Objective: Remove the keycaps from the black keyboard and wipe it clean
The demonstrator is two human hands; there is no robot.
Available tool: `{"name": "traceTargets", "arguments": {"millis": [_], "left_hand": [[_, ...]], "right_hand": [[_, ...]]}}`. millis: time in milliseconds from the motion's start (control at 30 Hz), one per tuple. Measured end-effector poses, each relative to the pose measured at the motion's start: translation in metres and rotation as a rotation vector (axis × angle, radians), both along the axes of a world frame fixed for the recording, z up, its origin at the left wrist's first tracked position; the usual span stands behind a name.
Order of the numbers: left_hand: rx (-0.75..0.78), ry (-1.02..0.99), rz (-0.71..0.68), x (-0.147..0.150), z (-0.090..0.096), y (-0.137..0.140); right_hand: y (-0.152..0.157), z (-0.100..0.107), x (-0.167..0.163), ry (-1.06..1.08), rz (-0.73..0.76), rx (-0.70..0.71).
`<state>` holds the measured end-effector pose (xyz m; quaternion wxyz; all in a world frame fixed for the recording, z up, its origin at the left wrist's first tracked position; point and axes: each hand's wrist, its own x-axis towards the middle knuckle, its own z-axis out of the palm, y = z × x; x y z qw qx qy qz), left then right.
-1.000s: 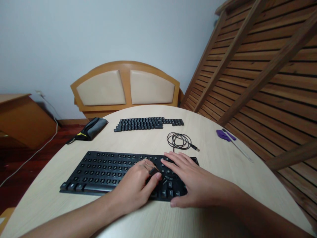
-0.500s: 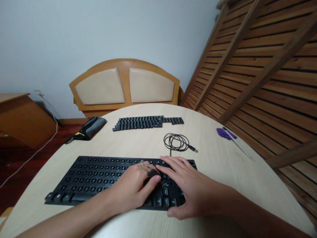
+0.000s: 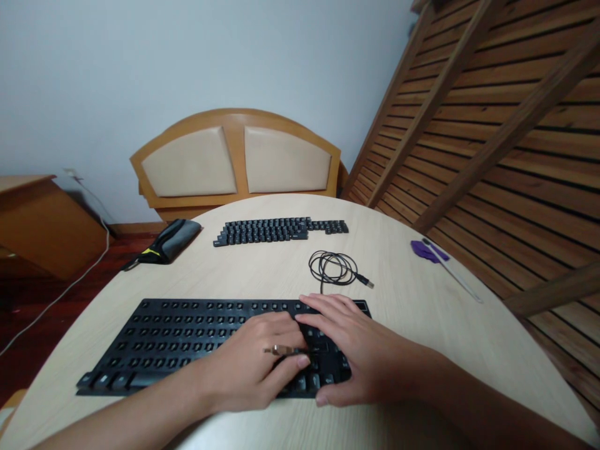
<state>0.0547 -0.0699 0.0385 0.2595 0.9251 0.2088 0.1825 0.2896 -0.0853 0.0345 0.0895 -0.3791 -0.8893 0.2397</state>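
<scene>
A black keyboard [image 3: 182, 340] lies flat across the front of the table, most of its switches bare. A few keycaps [image 3: 103, 379] sit along its bottom left row and others near the arrow keys. My left hand [image 3: 262, 353] rests over its right half, thumb and fingers closed on a small wire keycap puller [image 3: 280, 350]; the wire end points left and the rest is mostly hidden. Beside it, my right hand [image 3: 359, 350] spans the keyboard's right end, fingers stretched over the back edge and thumb at the front edge.
Removed keycaps [image 3: 265, 231] stand in rows farther back on the round table [image 3: 403, 275]. A coiled USB cable [image 3: 332, 267] lies behind the keyboard. A dark pouch [image 3: 173, 240] is at left; a purple cloth [image 3: 429, 251] and a white-handled brush [image 3: 454, 278] are at right.
The keycap puller has turned in my left hand, its wire end swinging down and to the left. The keyboard's left end has shifted slightly toward me. My right hand stays nearly in place.
</scene>
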Motion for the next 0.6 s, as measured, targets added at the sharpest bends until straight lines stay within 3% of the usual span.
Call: {"name": "traceTargets", "arguments": {"millis": [300, 600], "left_hand": [[-0.04, -0.095, 0.076, 0.0009, -0.0046, 0.0024], [0.006, -0.027, 0.086, 0.0036, -0.0074, 0.0036]], "right_hand": [[0.0001, 0.0028, -0.0007, 0.007, 0.009, 0.015], [0.0001, 0.0004, -0.0001, 0.02, 0.01, 0.008]]}}
